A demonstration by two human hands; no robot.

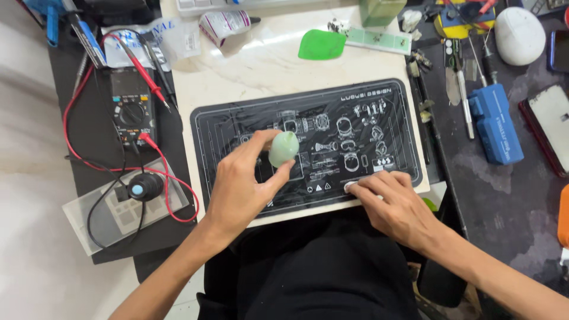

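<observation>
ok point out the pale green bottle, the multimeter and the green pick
pale green bottle (284, 148), head view, on its rounded body
multimeter (131, 106), head view, on its dial
green pick (322, 45), head view, on its flat middle

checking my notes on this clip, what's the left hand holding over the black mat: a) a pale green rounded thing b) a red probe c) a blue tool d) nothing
a: the left hand grips a pale green rounded thing in its fingertips above the black mat, while the right hand presses on the mat's near edge.
</observation>
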